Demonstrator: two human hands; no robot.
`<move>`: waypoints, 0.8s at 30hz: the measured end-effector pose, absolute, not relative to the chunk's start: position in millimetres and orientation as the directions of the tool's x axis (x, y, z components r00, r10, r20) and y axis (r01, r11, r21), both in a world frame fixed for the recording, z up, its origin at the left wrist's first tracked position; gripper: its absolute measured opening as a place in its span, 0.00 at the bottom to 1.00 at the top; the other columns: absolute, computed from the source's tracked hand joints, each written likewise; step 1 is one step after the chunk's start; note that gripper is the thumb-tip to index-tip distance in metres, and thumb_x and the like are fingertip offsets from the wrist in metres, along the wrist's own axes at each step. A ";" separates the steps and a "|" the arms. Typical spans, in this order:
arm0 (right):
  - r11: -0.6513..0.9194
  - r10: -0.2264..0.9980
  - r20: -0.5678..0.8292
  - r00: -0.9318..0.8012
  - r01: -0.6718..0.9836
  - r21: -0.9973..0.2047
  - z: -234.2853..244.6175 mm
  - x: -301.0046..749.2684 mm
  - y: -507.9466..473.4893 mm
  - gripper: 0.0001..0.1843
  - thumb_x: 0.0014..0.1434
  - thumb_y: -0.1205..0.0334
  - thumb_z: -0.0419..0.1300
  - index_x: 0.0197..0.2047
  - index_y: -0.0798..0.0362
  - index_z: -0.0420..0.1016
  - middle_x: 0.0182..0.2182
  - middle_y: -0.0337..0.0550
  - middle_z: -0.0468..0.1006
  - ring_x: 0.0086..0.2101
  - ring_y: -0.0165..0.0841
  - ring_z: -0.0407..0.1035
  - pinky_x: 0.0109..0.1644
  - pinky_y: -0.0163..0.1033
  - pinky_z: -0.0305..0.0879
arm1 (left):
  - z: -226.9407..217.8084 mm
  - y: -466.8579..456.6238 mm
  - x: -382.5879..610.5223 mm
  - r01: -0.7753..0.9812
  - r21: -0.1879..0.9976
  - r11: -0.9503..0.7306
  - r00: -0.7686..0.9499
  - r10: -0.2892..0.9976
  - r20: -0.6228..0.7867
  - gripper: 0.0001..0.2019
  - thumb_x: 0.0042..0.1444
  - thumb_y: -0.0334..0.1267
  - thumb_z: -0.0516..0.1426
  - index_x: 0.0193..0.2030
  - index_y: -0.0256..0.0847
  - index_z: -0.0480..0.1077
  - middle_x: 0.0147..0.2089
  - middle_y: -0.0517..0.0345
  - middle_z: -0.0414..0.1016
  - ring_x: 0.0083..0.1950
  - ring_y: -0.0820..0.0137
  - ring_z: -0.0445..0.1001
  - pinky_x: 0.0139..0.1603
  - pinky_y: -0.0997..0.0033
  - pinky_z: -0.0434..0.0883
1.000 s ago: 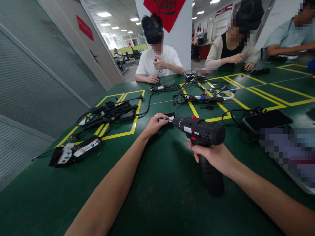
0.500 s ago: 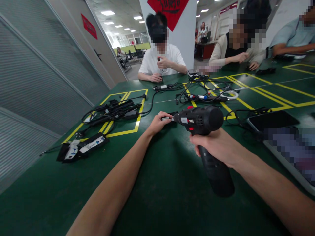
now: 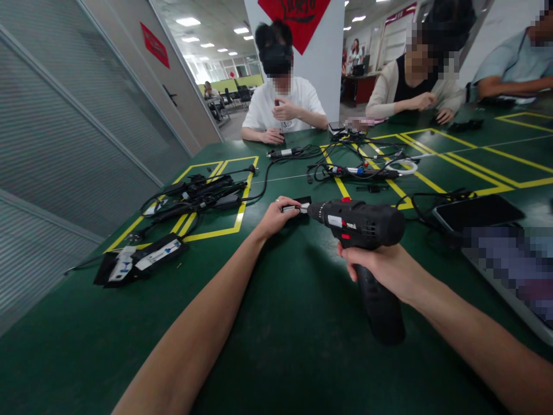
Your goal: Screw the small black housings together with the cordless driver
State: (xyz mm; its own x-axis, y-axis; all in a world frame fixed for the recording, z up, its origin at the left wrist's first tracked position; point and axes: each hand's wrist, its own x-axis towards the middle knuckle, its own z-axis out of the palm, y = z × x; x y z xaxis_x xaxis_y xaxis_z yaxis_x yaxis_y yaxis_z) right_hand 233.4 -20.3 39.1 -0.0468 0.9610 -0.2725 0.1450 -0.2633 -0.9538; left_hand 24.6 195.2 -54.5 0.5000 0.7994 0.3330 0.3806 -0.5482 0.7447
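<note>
A black cordless drill [image 3: 367, 222] is in my right hand [image 3: 382, 264], whose fingers are wrapped round its grip. Its chuck points left, and the silvery bit reaches a small flat black piece [image 3: 306, 219] with a white label. I cannot tell whether the tip touches the piece. My left hand [image 3: 274, 218] is closed on the left part of that piece, holding it at the green table [image 3: 276, 323]. The hand covers part of the piece, and the thumb lies along its near side. The drill's battery end hangs over the table.
To the left lie a heap of black adapters and cables [image 3: 207, 193] and black pieces with white labels [image 3: 158, 253]. Beyond the drill are tangled cables and a pen-like tool [image 3: 363, 172]. A dark-screened device [image 3: 479, 213] lies at right. Several people sit across the table.
The drill and my right hand have shifted a little to the right, and the rear of the drill sits slightly lower. My left hand keeps its hold on the black piece.
</note>
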 end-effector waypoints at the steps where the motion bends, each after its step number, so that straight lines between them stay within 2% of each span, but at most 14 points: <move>1: -0.261 0.961 -0.270 -0.050 0.147 -0.954 36.9 234.1 -21.2 0.04 0.52 0.63 0.59 0.31 0.53 0.73 0.17 0.38 0.72 0.23 0.32 0.67 0.32 0.39 0.61 | -54.5 195.5 24.5 0.379 0.742 -0.553 0.502 0.797 0.337 0.13 0.52 0.43 0.59 0.44 0.42 0.76 0.46 0.53 0.72 0.51 0.63 0.69 0.57 0.60 0.65; 7: -0.232 0.965 -0.253 -0.065 0.229 -0.945 31.0 232.3 -24.7 0.04 0.53 0.63 0.57 0.29 0.53 0.73 0.19 0.38 0.72 0.24 0.32 0.67 0.33 0.39 0.60 | -56.0 197.2 24.2 0.384 0.749 -0.541 0.494 0.805 0.329 0.13 0.52 0.43 0.59 0.43 0.43 0.76 0.46 0.54 0.73 0.51 0.62 0.69 0.58 0.59 0.64; 17: -0.235 0.965 -0.254 -0.062 0.219 -0.947 30.1 232.6 -24.3 0.04 0.53 0.63 0.58 0.27 0.52 0.71 0.19 0.37 0.72 0.24 0.31 0.66 0.32 0.38 0.59 | -56.8 196.4 23.9 0.369 0.754 -0.543 0.491 0.803 0.338 0.13 0.52 0.44 0.60 0.43 0.43 0.76 0.46 0.53 0.72 0.51 0.63 0.70 0.56 0.60 0.65; 24: -0.215 0.969 -0.236 -0.070 0.226 -0.950 28.4 232.9 -25.4 0.06 0.55 0.61 0.57 0.31 0.53 0.73 0.19 0.37 0.72 0.24 0.32 0.66 0.32 0.39 0.59 | -56.3 196.4 24.1 0.373 0.746 -0.551 0.495 0.798 0.343 0.13 0.52 0.42 0.59 0.43 0.43 0.76 0.46 0.53 0.73 0.52 0.62 0.70 0.59 0.60 0.64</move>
State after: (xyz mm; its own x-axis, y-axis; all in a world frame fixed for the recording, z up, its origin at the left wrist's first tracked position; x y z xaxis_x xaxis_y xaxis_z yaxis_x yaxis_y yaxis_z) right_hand 232.9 -25.4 28.4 -0.0699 0.9693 -0.2356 0.2261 -0.2147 -0.9502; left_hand 24.1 196.4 -56.3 0.4950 0.7985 0.3427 0.3725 -0.5513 0.7465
